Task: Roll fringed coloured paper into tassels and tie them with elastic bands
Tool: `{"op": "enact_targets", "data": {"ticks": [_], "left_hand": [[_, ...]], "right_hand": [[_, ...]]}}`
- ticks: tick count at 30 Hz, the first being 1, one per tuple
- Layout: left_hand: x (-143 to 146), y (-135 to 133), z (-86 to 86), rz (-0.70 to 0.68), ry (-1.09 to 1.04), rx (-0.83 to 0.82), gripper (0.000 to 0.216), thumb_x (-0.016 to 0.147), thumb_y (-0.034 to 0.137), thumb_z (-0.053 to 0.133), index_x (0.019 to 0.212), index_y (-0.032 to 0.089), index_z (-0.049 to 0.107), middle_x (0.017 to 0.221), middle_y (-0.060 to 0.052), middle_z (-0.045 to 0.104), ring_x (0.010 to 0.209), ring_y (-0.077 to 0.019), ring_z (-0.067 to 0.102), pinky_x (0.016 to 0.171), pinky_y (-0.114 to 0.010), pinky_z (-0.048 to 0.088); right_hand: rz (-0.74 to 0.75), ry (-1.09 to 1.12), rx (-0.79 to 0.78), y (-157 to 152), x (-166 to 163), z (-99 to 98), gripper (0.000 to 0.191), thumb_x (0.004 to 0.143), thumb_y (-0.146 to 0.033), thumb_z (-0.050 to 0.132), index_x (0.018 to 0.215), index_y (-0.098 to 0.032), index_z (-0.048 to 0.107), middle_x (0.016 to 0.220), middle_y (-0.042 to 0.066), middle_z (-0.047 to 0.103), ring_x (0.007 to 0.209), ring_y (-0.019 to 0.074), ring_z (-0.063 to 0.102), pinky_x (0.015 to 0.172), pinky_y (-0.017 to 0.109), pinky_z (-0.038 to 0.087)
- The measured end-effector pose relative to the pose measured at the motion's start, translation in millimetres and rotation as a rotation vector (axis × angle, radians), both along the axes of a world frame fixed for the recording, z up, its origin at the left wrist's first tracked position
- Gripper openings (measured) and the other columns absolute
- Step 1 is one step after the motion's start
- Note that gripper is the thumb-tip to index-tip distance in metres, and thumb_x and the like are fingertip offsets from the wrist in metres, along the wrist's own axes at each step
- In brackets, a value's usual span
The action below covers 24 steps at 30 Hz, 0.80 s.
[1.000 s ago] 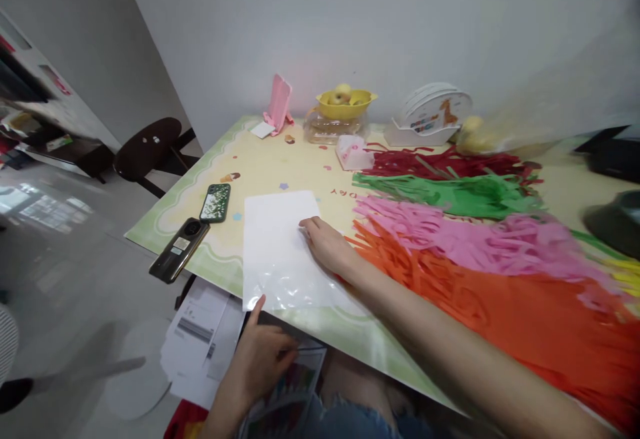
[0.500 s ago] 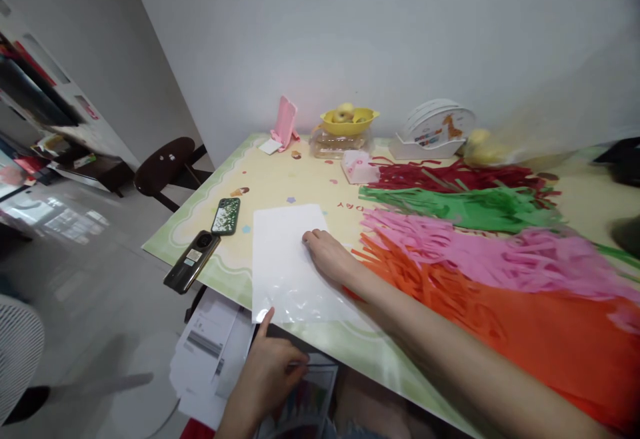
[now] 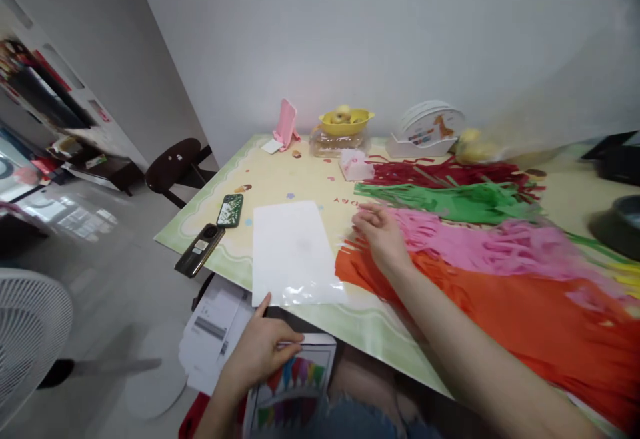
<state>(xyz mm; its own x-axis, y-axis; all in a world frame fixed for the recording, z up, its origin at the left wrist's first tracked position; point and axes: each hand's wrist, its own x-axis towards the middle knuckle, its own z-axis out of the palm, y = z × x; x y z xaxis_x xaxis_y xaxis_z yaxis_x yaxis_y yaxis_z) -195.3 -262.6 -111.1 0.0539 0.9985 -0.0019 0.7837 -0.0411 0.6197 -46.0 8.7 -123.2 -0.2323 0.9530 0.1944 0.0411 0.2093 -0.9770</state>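
Note:
My left hand (image 3: 263, 349) is low at the table's front edge. Its index finger stretches onto the near left corner of a white sheet in a clear plastic sleeve (image 3: 293, 249), while the thumb and other fingers pinch the top edge of a flat package (image 3: 293, 392) with a picture of coloured bunting. The package stands upright by my lap. Right of the sleeve, my right hand (image 3: 383, 235) hovers with loosely bent fingers over the ends of pink fringed strips (image 3: 470, 245) and orange fringed strips (image 3: 500, 292). Nothing shows in it.
Beyond lie green fringe (image 3: 450, 200) and dark red fringe (image 3: 440, 173). Two phones (image 3: 230, 211) are at the left edge. A pink stand (image 3: 286, 125), a yellow fruit bowl (image 3: 346, 122) and a plate rack (image 3: 423, 145) line the wall. A white fan (image 3: 30, 339) stands left.
My right hand has left the white sheet and moved right, over the fringed strips. My left index finger stays at the sleeve's corner. The view has shifted slightly.

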Motion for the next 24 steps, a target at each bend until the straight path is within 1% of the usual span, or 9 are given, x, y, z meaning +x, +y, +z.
{"op": "enact_targets", "data": {"ticks": [2, 4, 5, 7, 10, 13, 16, 19, 24], "left_hand": [[12, -16, 24.9, -0.051, -0.002, 0.114, 0.016, 0.086, 0.024, 0.062, 0.096, 0.025, 0.074, 0.087, 0.001, 0.075, 0.078, -0.0122, 0.069, 0.115, -0.045, 0.027], [28, -25, 45.8, -0.058, -0.041, 0.238, 0.019, 0.088, 0.025, 0.060, 0.101, 0.024, 0.073, 0.091, -0.002, 0.075, 0.082, -0.0126, 0.069, 0.097, -0.031, 0.048], [37, -26, 52.3, -0.041, -0.081, 0.277, 0.019, 0.087, 0.025, 0.061, 0.102, 0.023, 0.073, 0.092, -0.003, 0.076, 0.083, -0.0129, 0.069, 0.087, -0.025, 0.052], [54, -17, 55.0, 0.016, -0.189, 0.268, 0.019, 0.086, 0.026, 0.063, 0.100, 0.022, 0.074, 0.092, -0.003, 0.076, 0.084, -0.0141, 0.070, 0.077, -0.021, 0.054], [82, 9, 38.0, 0.074, -0.365, 0.111, 0.018, 0.084, 0.029, 0.066, 0.095, 0.020, 0.076, 0.093, -0.004, 0.077, 0.084, -0.0172, 0.071, 0.077, -0.024, 0.055], [111, 30, 15.5, 0.041, -0.456, 0.049, 0.017, 0.083, 0.028, 0.066, 0.092, 0.019, 0.077, 0.095, -0.006, 0.077, 0.086, -0.0187, 0.071, 0.080, -0.026, 0.054], [133, 37, 6.7, -0.014, -0.458, 0.101, 0.013, 0.081, 0.025, 0.068, 0.087, 0.018, 0.077, 0.092, -0.007, 0.076, 0.086, -0.0182, 0.070, 0.081, -0.027, 0.053], [145, 38, 11.7, -0.054, -0.446, 0.103, 0.012, 0.080, 0.024, 0.068, 0.086, 0.018, 0.077, 0.090, -0.007, 0.075, 0.086, -0.0181, 0.069, 0.081, -0.027, 0.052], [155, 36, 27.9, -0.114, -0.392, 0.068, 0.018, 0.087, 0.024, 0.060, 0.090, 0.017, 0.076, 0.098, -0.008, 0.072, 0.092, -0.0177, 0.067, 0.084, -0.027, 0.050]], "right_hand": [[0.031, 0.088, -0.053, -24, 25, 13.0, 0.037, 0.073, -0.036, 0.063, 0.105, -0.022, 0.051, 0.080, -0.001, 0.057, 0.072, 0.0130, 0.058, 0.072, 0.029, 0.049], [0.113, 0.191, -0.132, -56, 53, 30.5, 0.037, 0.072, -0.035, 0.070, 0.104, -0.024, 0.054, 0.081, -0.001, 0.059, 0.078, 0.0140, 0.059, 0.078, 0.030, 0.049], [0.161, 0.215, -0.154, -73, 67, 40.4, 0.037, 0.073, -0.035, 0.071, 0.105, -0.025, 0.055, 0.080, -0.001, 0.060, 0.078, 0.0147, 0.060, 0.078, 0.031, 0.049], [0.232, 0.229, -0.140, -106, 98, 60.0, 0.035, 0.075, -0.034, 0.071, 0.106, -0.028, 0.054, 0.077, -0.001, 0.059, 0.077, 0.0162, 0.060, 0.076, 0.032, 0.051], [0.305, 0.148, -0.088, -148, 141, 77.9, 0.033, 0.080, -0.031, 0.067, 0.109, -0.029, 0.051, 0.076, 0.000, 0.059, 0.079, 0.0184, 0.062, 0.075, 0.032, 0.052], [0.442, -0.035, -0.101, -176, 169, 71.9, 0.028, 0.085, -0.027, 0.061, 0.111, -0.027, 0.049, 0.080, 0.001, 0.061, 0.079, 0.0169, 0.062, 0.073, 0.030, 0.051], [0.477, -0.175, -0.080, -189, 182, 51.8, 0.027, 0.088, -0.023, 0.055, 0.113, -0.024, 0.047, 0.083, 0.000, 0.061, 0.079, 0.0152, 0.061, 0.076, 0.029, 0.049], [0.400, -0.214, -0.045, -193, 190, 38.1, 0.027, 0.089, -0.021, 0.052, 0.115, -0.022, 0.045, 0.085, 0.000, 0.060, 0.084, 0.0153, 0.061, 0.082, 0.030, 0.047], [0.350, -0.219, 0.047, -194, 196, 35.8, 0.025, 0.090, -0.019, 0.048, 0.114, -0.021, 0.044, 0.086, 0.002, 0.061, 0.087, 0.0165, 0.061, 0.085, 0.033, 0.047]]}}
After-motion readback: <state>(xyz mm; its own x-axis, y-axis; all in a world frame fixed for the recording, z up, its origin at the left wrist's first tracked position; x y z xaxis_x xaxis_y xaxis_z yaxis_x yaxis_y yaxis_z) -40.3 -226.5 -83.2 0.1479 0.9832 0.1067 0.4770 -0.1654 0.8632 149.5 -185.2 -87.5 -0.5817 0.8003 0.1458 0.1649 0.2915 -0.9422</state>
